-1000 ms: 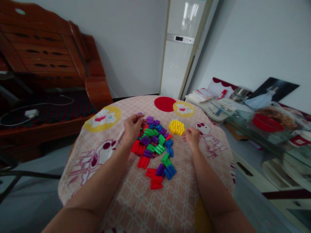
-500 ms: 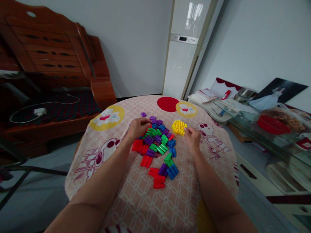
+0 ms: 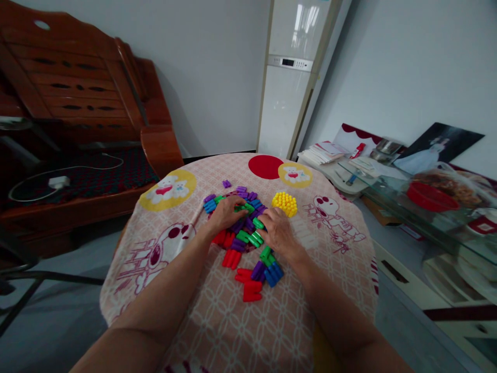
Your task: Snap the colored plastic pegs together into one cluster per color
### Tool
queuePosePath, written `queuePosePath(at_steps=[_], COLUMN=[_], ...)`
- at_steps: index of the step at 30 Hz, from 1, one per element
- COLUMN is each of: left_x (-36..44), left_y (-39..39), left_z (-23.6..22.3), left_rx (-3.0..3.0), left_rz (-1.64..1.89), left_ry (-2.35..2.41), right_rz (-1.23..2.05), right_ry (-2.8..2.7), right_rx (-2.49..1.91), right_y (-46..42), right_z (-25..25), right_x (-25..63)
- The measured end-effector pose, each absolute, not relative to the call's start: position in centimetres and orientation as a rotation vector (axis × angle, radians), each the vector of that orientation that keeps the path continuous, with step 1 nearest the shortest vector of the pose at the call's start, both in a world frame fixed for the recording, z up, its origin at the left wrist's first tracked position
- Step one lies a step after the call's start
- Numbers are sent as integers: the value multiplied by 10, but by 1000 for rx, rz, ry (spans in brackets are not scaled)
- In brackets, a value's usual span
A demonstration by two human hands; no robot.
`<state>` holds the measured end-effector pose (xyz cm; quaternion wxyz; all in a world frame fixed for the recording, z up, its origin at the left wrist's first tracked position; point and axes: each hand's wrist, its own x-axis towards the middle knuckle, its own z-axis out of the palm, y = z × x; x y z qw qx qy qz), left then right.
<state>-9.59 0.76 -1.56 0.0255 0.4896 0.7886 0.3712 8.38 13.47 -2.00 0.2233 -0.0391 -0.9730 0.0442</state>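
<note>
Colourful plastic building blocks in red, green, blue and purple lie in a loose pile [image 3: 243,237] on the cloth-covered round table. My left hand [image 3: 227,212] is over the pile's left side, its fingers bent around a green block [image 3: 238,209]. On the pile's right side is my right hand [image 3: 277,228], its thumb and fingers apart near a green block [image 3: 258,223]; no held piece shows in it. Just beyond that hand sits a rounded cluster of yellow knobbed pieces [image 3: 284,203]. Both hands cover part of the pile.
Several red blocks [image 3: 251,291] and a joined green, purple and blue group lie nearer me. A small purple block [image 3: 227,184] is apart at the back. Rightward stands a glass shelf [image 3: 382,199] with a red bowl [image 3: 432,197]; a wooden bench [image 3: 77,103] is at left.
My right hand has moved left from beside the yellow cluster to the block pile. My left hand has shifted slightly toward the pile's middle, uncovering blue and purple blocks at its left edge.
</note>
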Motion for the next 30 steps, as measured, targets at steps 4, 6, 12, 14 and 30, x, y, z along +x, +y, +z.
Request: queuePosePath(at_steps=[4,6,12,14,30], left_x=[-94,-95,-97,-96,-95], left_y=[8,9,10,10,13], left_z=[-14,-16,-21,-22,-25], left_rx=[1487,1468,1476,1478,1500], left_rz=[1179,1193,1193,1182,1244], left_ry=[2470,2495,2525,2529,2464], right_rz=[149,231,780,910,174], right_ry=[-2660,-2605,-2179,-2032,-1977], right_rx=[-23,26,-138,-296,-1166], right_y=[132,130,146,164,297], right_z=[-28,-33,-31,-29,-58], right_x=[79,77,77,81,132])
